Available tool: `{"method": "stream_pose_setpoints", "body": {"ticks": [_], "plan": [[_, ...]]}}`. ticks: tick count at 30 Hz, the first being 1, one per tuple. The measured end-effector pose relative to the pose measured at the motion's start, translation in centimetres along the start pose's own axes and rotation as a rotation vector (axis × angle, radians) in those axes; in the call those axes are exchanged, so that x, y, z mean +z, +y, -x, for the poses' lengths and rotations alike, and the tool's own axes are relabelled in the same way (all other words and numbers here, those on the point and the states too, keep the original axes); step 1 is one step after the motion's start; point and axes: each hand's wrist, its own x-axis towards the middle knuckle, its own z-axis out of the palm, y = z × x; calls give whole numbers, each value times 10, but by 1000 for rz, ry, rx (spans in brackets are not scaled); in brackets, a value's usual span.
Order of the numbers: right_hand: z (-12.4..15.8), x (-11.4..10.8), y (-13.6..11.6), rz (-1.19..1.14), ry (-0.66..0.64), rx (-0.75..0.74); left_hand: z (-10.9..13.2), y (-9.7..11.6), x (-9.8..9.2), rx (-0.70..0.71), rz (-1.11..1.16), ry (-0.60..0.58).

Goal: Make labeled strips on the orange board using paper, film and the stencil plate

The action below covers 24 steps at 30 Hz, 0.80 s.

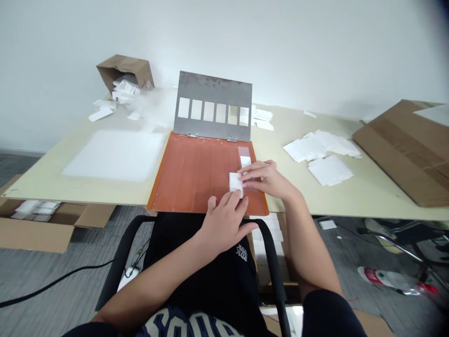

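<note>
A small white folded card [235, 182] lies on the orange-red board [196, 173] of a hinged jig, near its right side. My right hand [264, 180] comes in from the right, its thumb and fingers closed at the card's right edge. From below, my left hand [226, 217] reaches up with spread fingers, its fingertips touching the card's lower edge. A clear strip with a white patch [245, 161] runs along the board's right side, partly hidden by my right hand. The grey metal lid [213, 84] stands raised behind, with several rectangular windows in a row.
White flat pieces [331, 169] lie to the right, before a large cardboard box [403, 150]. Translucent sheets [114, 154] lie on the left. A tipped cardboard box [140, 70] spills white pieces at the back left. Chair armrests [121, 262] stand beneath the table's front edge.
</note>
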Motion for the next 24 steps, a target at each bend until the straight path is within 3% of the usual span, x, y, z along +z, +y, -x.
{"method": "stream_pose_setpoints", "body": {"ticks": [24], "plan": [[-17, -17, -12, 34, -180, 52, 0, 1, -3, -16, 13, -27]]}}
